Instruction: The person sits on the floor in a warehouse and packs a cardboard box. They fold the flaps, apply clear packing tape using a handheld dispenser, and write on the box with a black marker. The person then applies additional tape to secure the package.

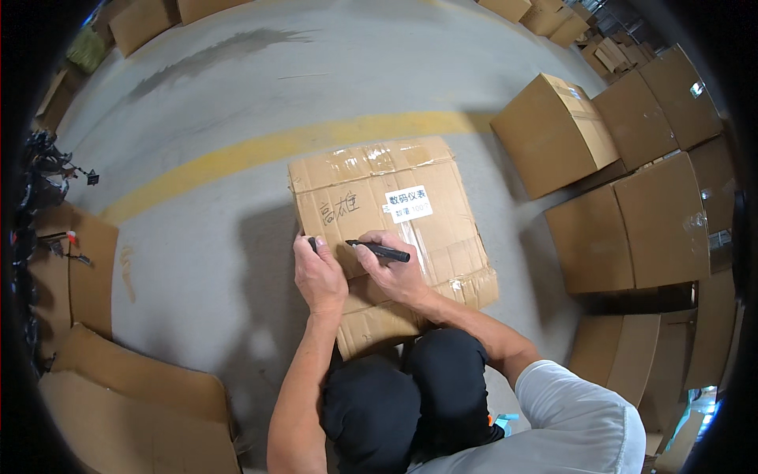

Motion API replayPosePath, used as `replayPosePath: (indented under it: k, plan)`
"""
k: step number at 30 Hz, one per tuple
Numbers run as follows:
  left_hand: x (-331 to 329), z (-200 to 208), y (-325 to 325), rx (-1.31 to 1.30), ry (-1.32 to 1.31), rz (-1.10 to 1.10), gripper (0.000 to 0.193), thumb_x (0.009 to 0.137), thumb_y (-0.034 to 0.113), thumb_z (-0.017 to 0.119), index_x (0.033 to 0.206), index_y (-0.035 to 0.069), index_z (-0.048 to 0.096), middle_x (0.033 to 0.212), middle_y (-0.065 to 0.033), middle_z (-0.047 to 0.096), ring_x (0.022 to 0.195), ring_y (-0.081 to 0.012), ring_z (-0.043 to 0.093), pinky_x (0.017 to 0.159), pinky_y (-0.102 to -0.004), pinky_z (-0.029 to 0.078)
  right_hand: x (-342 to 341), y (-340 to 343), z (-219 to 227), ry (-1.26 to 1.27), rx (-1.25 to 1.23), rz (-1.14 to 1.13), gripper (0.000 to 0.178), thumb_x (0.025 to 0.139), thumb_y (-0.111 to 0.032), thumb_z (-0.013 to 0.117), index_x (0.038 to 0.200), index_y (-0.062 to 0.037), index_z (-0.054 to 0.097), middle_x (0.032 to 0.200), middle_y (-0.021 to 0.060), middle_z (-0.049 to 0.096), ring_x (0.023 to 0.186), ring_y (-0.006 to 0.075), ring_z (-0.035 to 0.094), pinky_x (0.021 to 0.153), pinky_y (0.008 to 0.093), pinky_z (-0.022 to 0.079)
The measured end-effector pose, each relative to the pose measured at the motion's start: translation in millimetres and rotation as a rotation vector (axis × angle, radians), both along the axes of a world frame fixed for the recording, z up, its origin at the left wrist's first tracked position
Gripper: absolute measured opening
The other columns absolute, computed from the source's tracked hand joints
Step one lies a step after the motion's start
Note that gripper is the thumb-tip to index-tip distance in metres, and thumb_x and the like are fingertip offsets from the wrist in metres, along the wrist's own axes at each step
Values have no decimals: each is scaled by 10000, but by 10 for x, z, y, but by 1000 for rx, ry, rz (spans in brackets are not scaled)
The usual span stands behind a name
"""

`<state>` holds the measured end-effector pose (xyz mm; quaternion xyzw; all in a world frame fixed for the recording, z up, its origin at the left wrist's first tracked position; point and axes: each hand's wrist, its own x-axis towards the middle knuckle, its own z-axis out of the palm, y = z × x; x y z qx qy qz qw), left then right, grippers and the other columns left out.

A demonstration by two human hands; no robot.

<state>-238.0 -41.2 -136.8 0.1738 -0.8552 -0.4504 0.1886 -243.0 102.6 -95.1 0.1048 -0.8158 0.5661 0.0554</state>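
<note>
A taped cardboard box (450,186) stands in front of my knees, with handwritten black characters and a white printed label (409,203) on its top. My right hand (397,275) is closed round a black marker (388,252), whose tip meets or nearly meets the cardboard below the handwriting. At the box's left edge, my left hand (319,276) pinches a small black marker cap (313,244) and rests against the box. Some of its fingers are hidden.
Stacked cartons (624,229) line the right side. An opened carton (146,395) lies at the lower left, below black cabled parts (47,170). A yellow stripe (260,146) crosses the grey floor beyond the box, and more cartons (142,24) stand at the far edge.
</note>
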Motion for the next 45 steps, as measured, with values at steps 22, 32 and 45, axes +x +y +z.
replayPosePath:
  k: [22, 32, 45]
  plan:
    - [13, 76, -15, -20, -58, 3, 343, 1101, 240, 430, 1299, -37, 473, 1141, -315, 627, 1055, -508, 617, 890, -549, 484, -102, 27, -19, 316, 27, -170, 151, 851, -15, 731, 997, 1, 696, 912, 145, 683, 878, 320, 665, 898, 417, 546]
    - [1, 24, -27, 7, -55, 1, 366, 1108, 256, 423, 1290, -58, 477, 1125, -320, 616, 1044, -499, 610, 890, -550, 471, -136, 33, -21, 415, 100, 46, 140, 817, -43, 743, 949, -46, 696, 828, 80, 675, 819, 265, 665, 1055, 523, 484]
    - [12, 54, -43, 5, -73, 8, 361, 1107, 254, 425, 1275, -59, 487, 1115, -321, 623, 1009, -496, 618, 864, -550, 476, -133, 11, -40, 402, 94, 66, 179, 823, -59, 770, 990, -53, 704, 884, 76, 699, 879, 252, 682, 1099, 532, 452]
